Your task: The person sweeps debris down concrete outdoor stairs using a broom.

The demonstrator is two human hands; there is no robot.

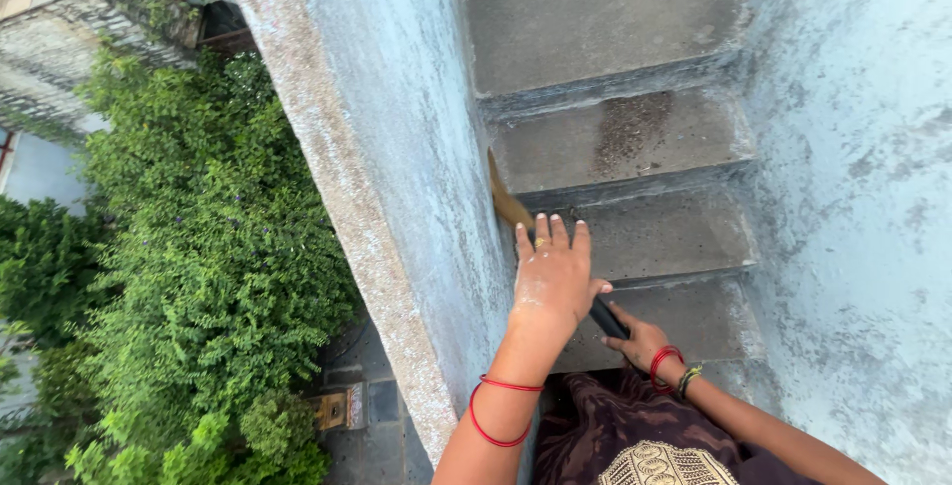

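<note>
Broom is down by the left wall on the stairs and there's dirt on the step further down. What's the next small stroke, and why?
Probably draw the broom from the wall side across its step toward the middle. Its bristles sit tight against the parapet wall, the right hand holds the dark handle, and the left hand hovers open above it. The dirt patch lies one step below.

green bushes [198, 247], pale blue parapet wall [397, 148], concrete steps [615, 138]

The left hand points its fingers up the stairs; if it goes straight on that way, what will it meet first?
Probably the broom's yellowish bristles, which lie just beyond the fingertips of the left hand, close to the blue side wall. Past them comes the dusty step. Depth is unclear, so the hand might pass above the bristles.
</note>
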